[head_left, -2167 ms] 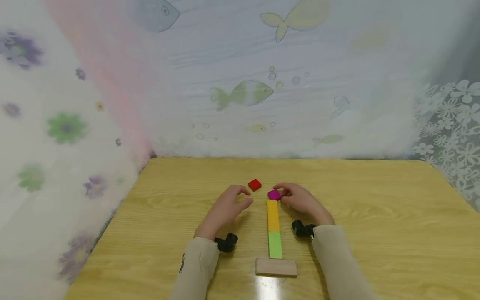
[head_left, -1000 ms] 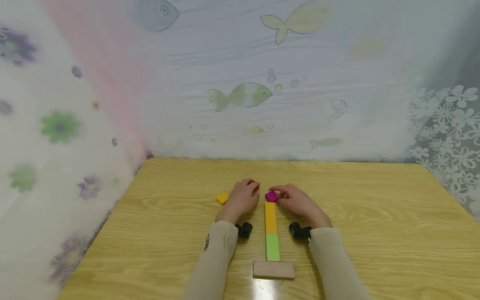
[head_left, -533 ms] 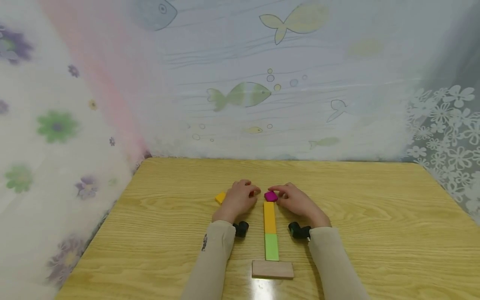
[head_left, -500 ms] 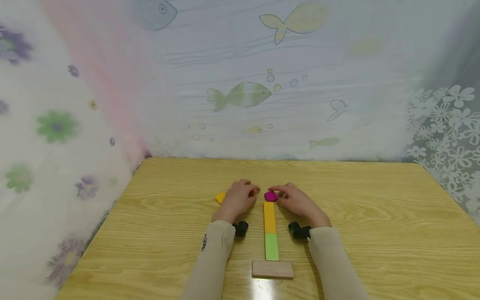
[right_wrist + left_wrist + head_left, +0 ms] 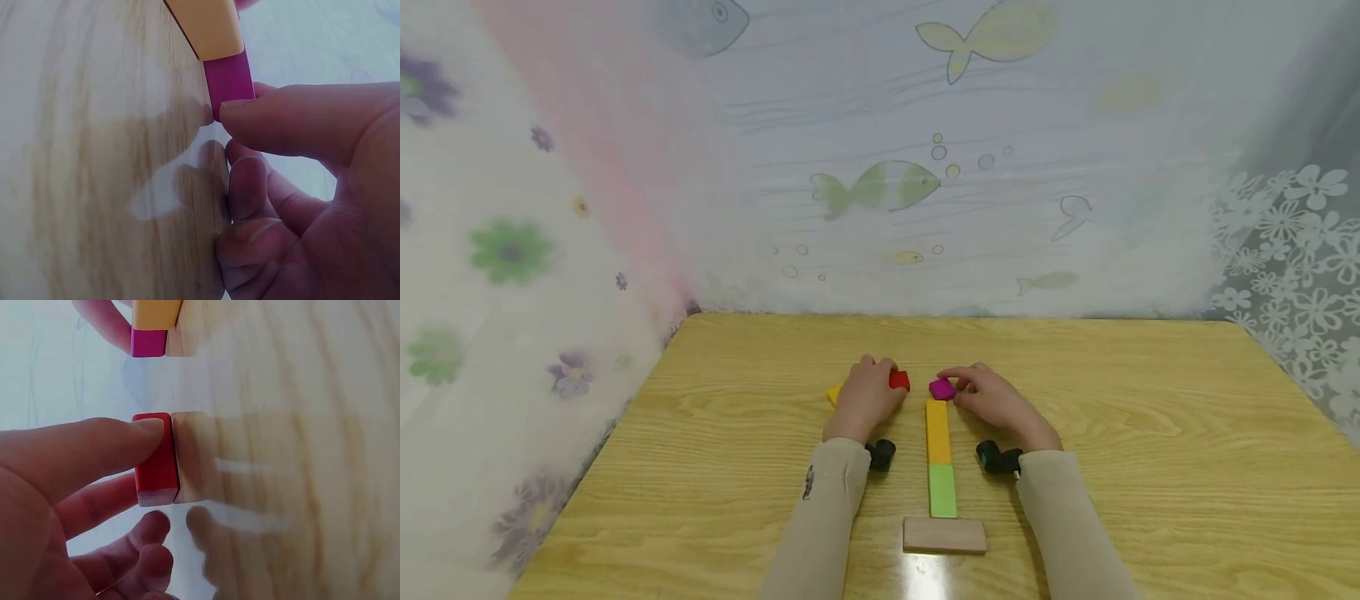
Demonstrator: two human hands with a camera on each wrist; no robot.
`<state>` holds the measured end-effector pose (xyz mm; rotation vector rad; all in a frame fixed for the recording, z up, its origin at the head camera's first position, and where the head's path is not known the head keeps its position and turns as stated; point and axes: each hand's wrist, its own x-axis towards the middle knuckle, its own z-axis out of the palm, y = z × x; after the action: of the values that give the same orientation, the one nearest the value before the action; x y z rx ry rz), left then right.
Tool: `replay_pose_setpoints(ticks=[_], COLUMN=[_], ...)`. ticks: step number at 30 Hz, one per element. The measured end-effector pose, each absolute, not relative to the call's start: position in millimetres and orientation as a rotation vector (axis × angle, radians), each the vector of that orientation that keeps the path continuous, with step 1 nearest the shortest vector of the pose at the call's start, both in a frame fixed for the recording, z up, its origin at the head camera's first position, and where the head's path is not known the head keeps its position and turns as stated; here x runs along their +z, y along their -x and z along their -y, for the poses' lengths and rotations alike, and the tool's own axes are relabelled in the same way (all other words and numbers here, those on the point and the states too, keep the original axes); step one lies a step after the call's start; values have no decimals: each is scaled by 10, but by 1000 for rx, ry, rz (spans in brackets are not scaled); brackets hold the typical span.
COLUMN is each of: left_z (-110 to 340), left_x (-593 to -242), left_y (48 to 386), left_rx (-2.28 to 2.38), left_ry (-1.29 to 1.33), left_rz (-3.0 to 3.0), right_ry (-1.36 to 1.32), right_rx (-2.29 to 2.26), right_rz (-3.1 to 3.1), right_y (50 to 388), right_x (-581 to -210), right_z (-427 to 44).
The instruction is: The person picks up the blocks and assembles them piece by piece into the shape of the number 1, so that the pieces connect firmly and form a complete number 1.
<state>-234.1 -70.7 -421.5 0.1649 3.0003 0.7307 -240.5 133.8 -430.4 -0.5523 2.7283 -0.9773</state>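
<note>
Between thumb and index finger, my left hand [image 5: 867, 398] pinches a red block [image 5: 899, 381]. In the left wrist view that red block [image 5: 156, 467] lies against the table, thumb on its near face. My right hand [image 5: 996, 404] pinches a purple block [image 5: 942, 389], its thumb at one corner of the purple block [image 5: 230, 81] in the right wrist view. The purple block touches the far end of an orange-yellow block [image 5: 937, 432]. A light green block [image 5: 942, 490] follows it in line, and a plain wooden block [image 5: 944, 535] lies crosswise at the near end.
A yellow block [image 5: 834, 393] is partly hidden behind my left hand. The wooden table [image 5: 1150, 467] runs back to a patterned curtain [image 5: 880, 125]. Dark devices are strapped at both wrists.
My left hand reached over to the red block, covered it and now pinches it, slightly left of where it lay. My right hand stays at the purple block.
</note>
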Motion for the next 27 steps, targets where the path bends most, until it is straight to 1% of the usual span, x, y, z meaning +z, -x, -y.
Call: replay_pose_setpoints(ticks=[4, 14, 21, 27], left_z=[695, 671, 660, 646], left_x=[-4180, -4167, -4195, -4197], left_y=[2349, 2344, 2361, 2381], left_rx=[706, 806, 820, 847], left_ry=[-184, -202, -225, -251], left_rz=[-2966, -2858, -2846, -2830], right_ry=[547, 576, 515, 524], right_rx=[-983, -994, -1016, -1015], right_rz=[-2726, -2725, -2706, -2703], right_y=[2410, 2422, 2422, 2421], right_x=[-4299, -4295, -4303, -4303], right_z=[-1347, -1356, -1347, -1353])
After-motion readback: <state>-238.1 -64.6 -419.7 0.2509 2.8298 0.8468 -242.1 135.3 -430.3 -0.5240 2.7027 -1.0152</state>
